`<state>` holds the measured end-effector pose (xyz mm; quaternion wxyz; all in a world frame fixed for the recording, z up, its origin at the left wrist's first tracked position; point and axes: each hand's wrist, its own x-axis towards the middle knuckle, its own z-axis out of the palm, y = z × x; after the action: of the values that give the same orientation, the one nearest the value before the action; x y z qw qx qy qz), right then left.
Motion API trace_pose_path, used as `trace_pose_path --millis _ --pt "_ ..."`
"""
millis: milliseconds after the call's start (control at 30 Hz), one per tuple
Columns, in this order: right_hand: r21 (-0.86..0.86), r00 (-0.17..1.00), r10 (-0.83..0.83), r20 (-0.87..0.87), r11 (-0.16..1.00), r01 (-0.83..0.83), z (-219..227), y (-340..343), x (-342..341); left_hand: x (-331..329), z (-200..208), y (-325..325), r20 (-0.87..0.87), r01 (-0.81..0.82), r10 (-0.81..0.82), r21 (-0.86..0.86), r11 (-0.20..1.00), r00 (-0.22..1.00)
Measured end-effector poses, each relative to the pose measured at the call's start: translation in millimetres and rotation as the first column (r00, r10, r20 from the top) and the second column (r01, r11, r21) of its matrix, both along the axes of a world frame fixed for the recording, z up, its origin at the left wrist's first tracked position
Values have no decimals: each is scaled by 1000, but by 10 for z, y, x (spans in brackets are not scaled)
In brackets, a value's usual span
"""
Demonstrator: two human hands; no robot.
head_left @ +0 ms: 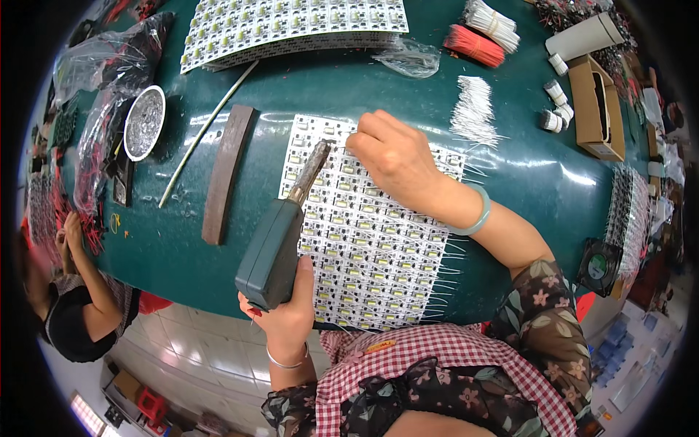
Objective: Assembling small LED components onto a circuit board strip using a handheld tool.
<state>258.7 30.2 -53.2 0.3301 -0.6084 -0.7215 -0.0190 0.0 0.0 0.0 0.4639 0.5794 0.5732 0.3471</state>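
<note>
My left hand (290, 315) is wrapped round the handle of a dark green soldering gun (268, 251). The gun's metal tip reaches the upper part of a white circuit board panel (368, 273), which lies flat on the table before me. Rows of small yellowish components cover the panel, and thin white wires run over it and stick out past its right edge. My right hand (389, 154) rests over the panel's top, fingers bent and pinched together just right of the tip. Whatever those fingertips hold is hidden.
Stacked panels (291, 25) stand at the back. Left lie a brown bar (229, 175), a pale rod (207, 131) and a white bowl (145, 122). Right are loose white wires (473, 111), a red wire bundle (475, 45), a cardboard box (593, 109) and a fan (599, 266). Another person (87, 306) works at left.
</note>
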Motion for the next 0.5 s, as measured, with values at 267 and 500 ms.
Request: trace_pose_path --millis 267,500 --pt "21 999 -4 -32 1000 5 183 -72 47 27 -69 37 17 -25 22 195 981 1000" --pt "104 940 -339 24 936 335 360 -481 841 43 -80 88 88 -34 19 171 985 996"
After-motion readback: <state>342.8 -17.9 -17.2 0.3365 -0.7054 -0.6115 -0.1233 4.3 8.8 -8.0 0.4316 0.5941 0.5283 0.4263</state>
